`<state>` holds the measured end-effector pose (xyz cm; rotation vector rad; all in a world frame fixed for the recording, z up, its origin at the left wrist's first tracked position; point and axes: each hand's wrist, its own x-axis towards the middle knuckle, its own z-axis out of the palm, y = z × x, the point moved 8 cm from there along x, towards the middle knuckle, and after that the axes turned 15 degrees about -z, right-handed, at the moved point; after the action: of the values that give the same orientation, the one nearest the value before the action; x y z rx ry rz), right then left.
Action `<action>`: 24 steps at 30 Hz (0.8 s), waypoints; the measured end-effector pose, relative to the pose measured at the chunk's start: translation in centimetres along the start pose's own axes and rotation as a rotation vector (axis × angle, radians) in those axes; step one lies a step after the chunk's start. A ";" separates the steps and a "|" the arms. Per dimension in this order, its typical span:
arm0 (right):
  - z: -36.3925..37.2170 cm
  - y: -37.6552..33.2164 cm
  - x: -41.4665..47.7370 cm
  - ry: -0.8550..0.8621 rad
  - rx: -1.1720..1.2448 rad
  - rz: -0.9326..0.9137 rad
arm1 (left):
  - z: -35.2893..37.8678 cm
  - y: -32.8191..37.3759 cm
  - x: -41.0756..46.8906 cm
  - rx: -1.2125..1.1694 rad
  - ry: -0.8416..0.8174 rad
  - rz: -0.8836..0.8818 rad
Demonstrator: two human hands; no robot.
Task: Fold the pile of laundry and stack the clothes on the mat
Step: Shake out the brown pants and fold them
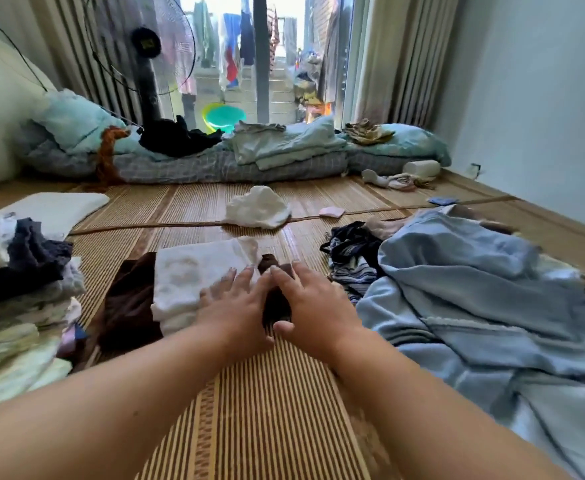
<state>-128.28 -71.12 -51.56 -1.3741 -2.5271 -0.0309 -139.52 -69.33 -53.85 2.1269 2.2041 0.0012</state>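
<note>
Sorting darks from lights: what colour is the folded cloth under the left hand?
White, lying on a dark brown piece; head view. Folded cloth, left hand.

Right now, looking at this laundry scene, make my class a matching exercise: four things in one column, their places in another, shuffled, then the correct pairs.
Things:
1. light blue garment
2. stack of folded clothes
3. crumpled white cloth
4. folded white cloth

Places:
A. under the left hand
B. far left on the mat
C. alone, mid-mat, beyond the hands
D. spread out on the right

Pairs: 1-D, 2-B, 3-C, 4-A
</note>
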 end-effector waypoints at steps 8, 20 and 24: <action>-6.5 8.5 -19.2 -0.016 -0.022 0.302 | 3.0 14.5 -12.6 -0.179 -0.048 0.255; -5.9 21.4 -35.4 -0.176 0.073 0.747 | 5.3 33.0 -13.1 0.005 -0.024 0.408; -5.7 22.3 -35.6 -0.141 0.114 0.715 | 4.9 32.8 -8.5 0.046 -0.046 0.287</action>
<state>-90.22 -88.90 -57.01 -2.1939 -1.9483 0.3480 -106.23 -76.90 -56.42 2.4212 1.8737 -0.0804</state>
